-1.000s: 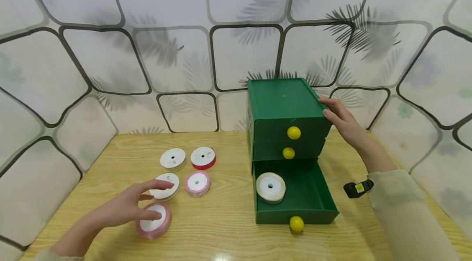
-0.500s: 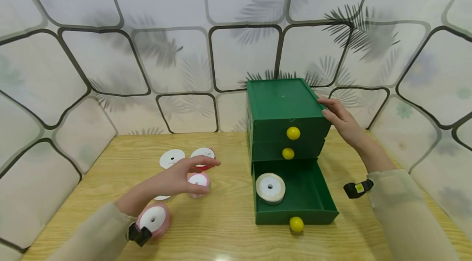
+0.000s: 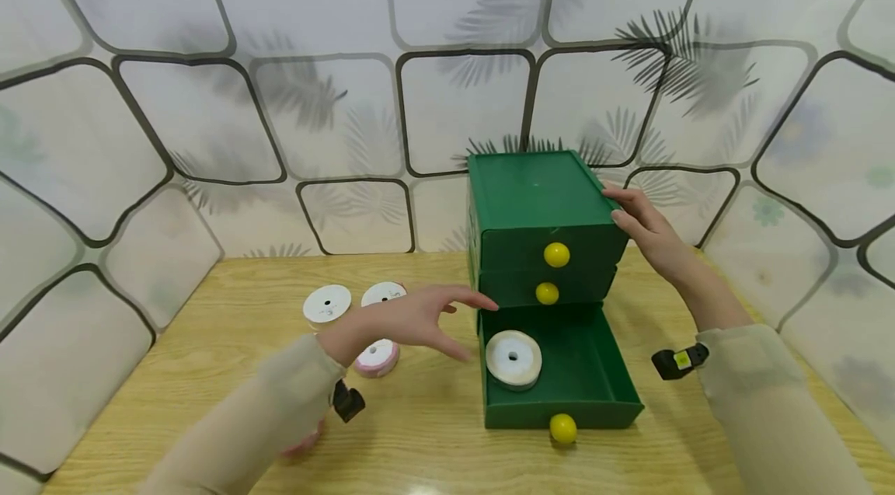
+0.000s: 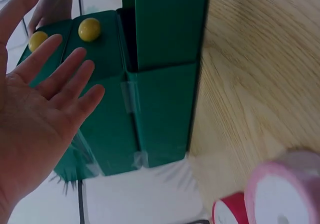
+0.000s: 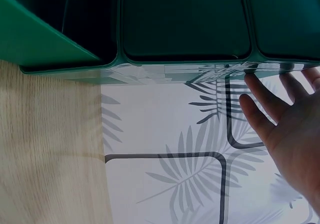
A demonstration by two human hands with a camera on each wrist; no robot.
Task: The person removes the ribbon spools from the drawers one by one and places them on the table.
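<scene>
My left hand [image 3: 419, 318] hovers just left of the pulled-out bottom drawer [image 3: 527, 415], its thumb and fingers spread and nothing between them. In that green drawer lies a cream ribbon spool [image 3: 513, 359], on the left side. Fingers of my right hand [image 3: 653, 235] rest along the top right edge of the green drawer cabinet [image 3: 541, 188]; the right wrist view shows the fingertips at its side wall. Behind the left forearm, a white spool [image 3: 327, 301], a red ribbon spool [image 4: 231, 209] and a pink one [image 3: 377, 359] stand on the table.
Another pink spool [image 3: 304, 444] is mostly covered by the left sleeve. Two upper drawers with yellow knobs [image 3: 556, 254] are closed; the bottom drawer's yellow knob [image 3: 562, 428] points forward. A patterned curtain [image 3: 461, 106] hangs behind the wooden table [image 3: 433, 433].
My left hand has moved right, from above the spools to beside the bottom drawer, staying empty. My right hand has kept its place on the cabinet.
</scene>
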